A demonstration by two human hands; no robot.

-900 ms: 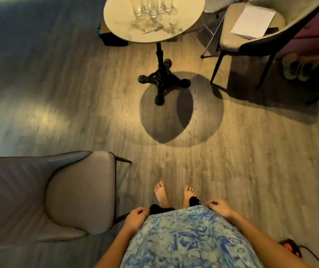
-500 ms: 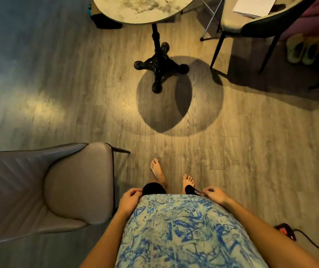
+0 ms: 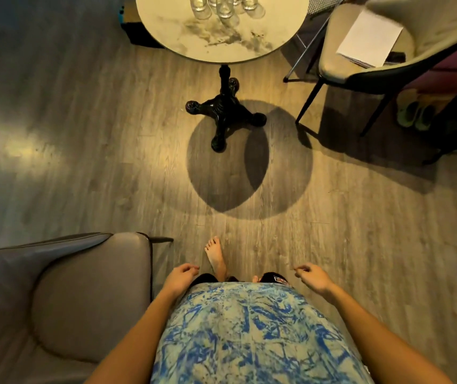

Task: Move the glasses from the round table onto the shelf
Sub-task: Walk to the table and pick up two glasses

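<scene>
One round tabletop (image 3: pixel 221 45) at upper centre carries what look like five glasses (image 3: pixel 225 11); the top edge cuts them, so the count is unsure. There are two chairs: a grey chair (image 3: pixel 83 300) lower left and a beige chair (image 3: pixel 341 65) upper right, which bears one stack of paper (image 3: pixel 368 37). Two slippers (image 3: pixel 415 115) lie at right. Two hands show: left hand (image 3: pixel 180 278), right hand (image 3: pixel 311 278).
</scene>
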